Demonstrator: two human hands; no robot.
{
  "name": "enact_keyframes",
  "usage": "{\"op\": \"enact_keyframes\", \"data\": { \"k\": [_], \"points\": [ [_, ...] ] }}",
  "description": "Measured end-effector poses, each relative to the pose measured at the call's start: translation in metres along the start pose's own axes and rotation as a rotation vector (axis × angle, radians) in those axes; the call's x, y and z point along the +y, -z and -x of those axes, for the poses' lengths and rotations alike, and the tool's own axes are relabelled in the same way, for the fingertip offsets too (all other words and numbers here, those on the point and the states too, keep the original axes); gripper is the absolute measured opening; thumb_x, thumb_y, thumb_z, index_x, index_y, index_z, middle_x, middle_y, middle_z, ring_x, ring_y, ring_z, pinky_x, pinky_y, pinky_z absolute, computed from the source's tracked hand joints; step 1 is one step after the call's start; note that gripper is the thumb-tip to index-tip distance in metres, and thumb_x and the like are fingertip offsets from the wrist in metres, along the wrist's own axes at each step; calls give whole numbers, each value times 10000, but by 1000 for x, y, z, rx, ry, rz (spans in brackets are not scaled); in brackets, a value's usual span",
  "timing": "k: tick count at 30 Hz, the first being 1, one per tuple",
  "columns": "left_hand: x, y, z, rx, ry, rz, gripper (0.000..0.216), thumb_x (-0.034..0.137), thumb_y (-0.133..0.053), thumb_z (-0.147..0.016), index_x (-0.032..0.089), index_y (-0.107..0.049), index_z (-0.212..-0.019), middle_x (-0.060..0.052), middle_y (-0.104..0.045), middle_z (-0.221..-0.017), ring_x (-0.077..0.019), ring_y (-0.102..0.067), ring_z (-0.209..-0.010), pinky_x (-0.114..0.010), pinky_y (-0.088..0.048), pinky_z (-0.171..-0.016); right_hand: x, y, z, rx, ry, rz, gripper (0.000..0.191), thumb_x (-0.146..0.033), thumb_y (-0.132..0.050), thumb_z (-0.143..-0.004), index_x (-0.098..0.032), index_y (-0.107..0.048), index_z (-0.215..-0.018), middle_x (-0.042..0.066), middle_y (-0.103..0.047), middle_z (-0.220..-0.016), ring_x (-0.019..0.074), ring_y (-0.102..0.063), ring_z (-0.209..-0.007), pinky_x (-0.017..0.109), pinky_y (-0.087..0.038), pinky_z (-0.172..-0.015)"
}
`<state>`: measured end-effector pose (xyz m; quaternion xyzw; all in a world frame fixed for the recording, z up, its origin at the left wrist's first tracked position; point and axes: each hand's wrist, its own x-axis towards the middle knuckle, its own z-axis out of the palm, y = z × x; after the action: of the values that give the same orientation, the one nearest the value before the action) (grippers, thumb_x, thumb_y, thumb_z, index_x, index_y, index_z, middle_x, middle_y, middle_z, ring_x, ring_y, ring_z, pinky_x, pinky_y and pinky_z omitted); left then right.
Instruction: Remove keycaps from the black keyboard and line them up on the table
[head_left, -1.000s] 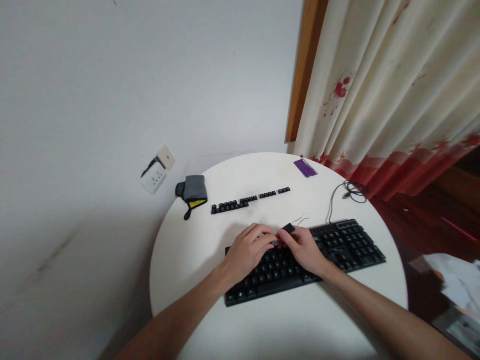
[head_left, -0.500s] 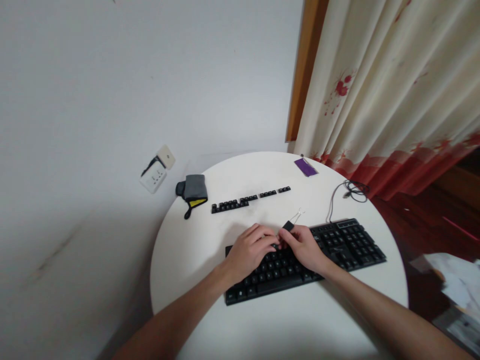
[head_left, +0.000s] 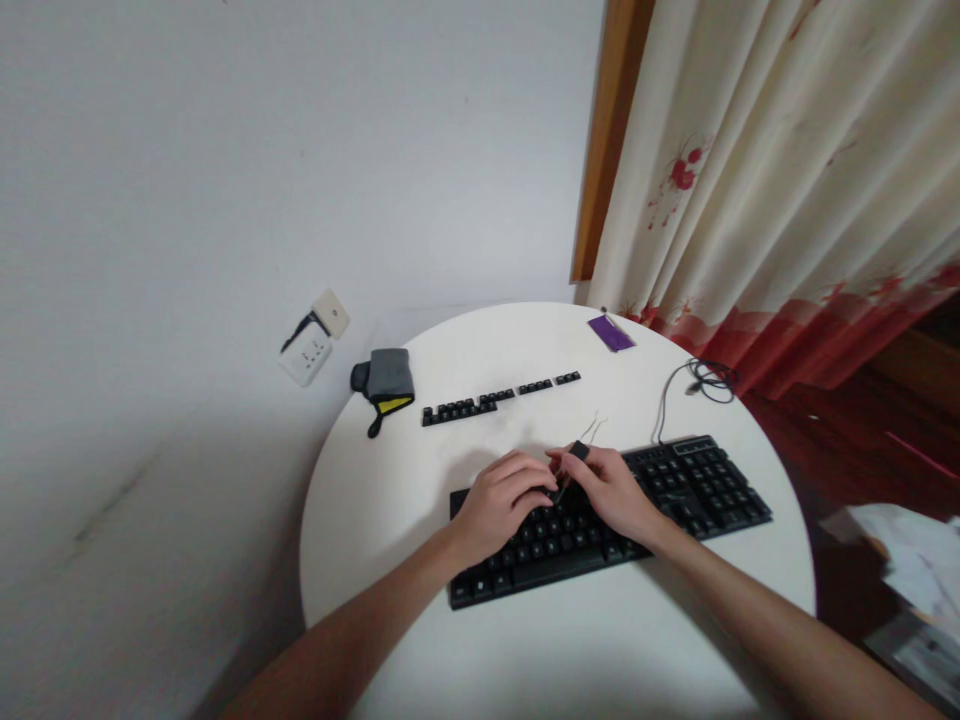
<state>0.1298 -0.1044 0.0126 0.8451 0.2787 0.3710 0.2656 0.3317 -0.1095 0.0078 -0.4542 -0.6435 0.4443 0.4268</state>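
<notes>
A black keyboard (head_left: 559, 570) lies at a slant on the white round table. My right hand (head_left: 611, 490) is closed around a keycap puller (head_left: 580, 450) with a black body; thin wire prongs stick up and away from it. Beside it, over the upper left part of the keyboard, my left hand (head_left: 499, 500) has its fingers curled and drawn together. Its fingertips almost meet the right hand near a small dark piece; I cannot make out what they hold. Behind the hands, loose black keycaps (head_left: 459, 410) lie in rows on the table.
A grey pouch (head_left: 391, 376) with yellow inside sits at the table's left edge. A purple packet (head_left: 611, 333) lies at the back. The keyboard's coiled cable (head_left: 712, 382) rests on the right. A wall with a socket (head_left: 307, 357) borders the left side, and a curtain (head_left: 750, 180) hangs behind.
The keycap puller has tilted slightly in my right hand, and its fingers have shifted toward my left hand. My left hand has barely moved; the keyboard and loose keycaps stay in place.
</notes>
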Motion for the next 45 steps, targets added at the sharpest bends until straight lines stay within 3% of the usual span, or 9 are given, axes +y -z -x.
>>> {"op": "enact_keyframes", "data": {
  "k": [7,14,19,26,29,36,45],
  "points": [
    [2,-2,1,4,76,118,63,209,-637,-891,191,-671,-941,-66,-650,-990,-183,-627,-976,-337,-518,-910,-3,1,1,-41,5,22,360,-406,-492,-953,-142,-733,-992,39,-712,-820,185,-643,-784,293,-503,-775],
    [2,-3,1,8,109,143,67,176,-663,-866,189,-676,-930,-61,-652,-986,-179,-625,-969,-344,-514,-916,-3,2,1,-95,-23,-15,422,-447,-473,-957,-150,-704,-768,19,-668,-683,152,-600,-655,256,-479,-661],
    [2,-3,0,-5,46,100,46,181,-642,-884,189,-684,-900,-56,-673,-932,-175,-626,-933,-336,-519,-885,0,-2,0,-105,-82,-94,450,-491,-509,-929,-155,-645,-663,15,-630,-592,133,-563,-555,249,-461,-569],
    [3,-1,-2,56,-65,117,41,173,-675,-858,184,-687,-896,-64,-674,-901,-173,-634,-882,-327,-538,-826,2,-7,-1,-70,-232,-337,380,-462,-576,-876,-120,-659,-1021,-9,-630,-559,115,-532,-453,236,-434,-466],
    [4,-1,-1,49,-113,116,54,151,-663,-862,186,-683,-898,-65,-662,-886,-171,-632,-866,-321,-542,-804,0,-8,1,-84,-293,-459,351,-395,-604,-847,-129,-626,-1074,-16,-638,-550,120,-549,-445,234,-445,-465],
    [2,-1,3,82,-121,175,96,145,-663,-859,186,-667,-946,-77,-651,-916,-178,-634,-885,-321,-542,-801,-6,-8,2,-109,-381,-582,176,-322,-620,-816,-147,-623,-833,6,-652,-563,115,-576,-465,206,-421,-451],
    [8,5,-1,-163,28,269,114,198,-643,-880,176,-665,-990,-85,-658,-960,-199,-619,-955,-362,-500,-896,-15,-7,3,-141,-222,-314,247,-327,-596,-854,-176,-544,-667,-38,-561,-548,106,-532,-484,232,-431,-502]
  ]
}}
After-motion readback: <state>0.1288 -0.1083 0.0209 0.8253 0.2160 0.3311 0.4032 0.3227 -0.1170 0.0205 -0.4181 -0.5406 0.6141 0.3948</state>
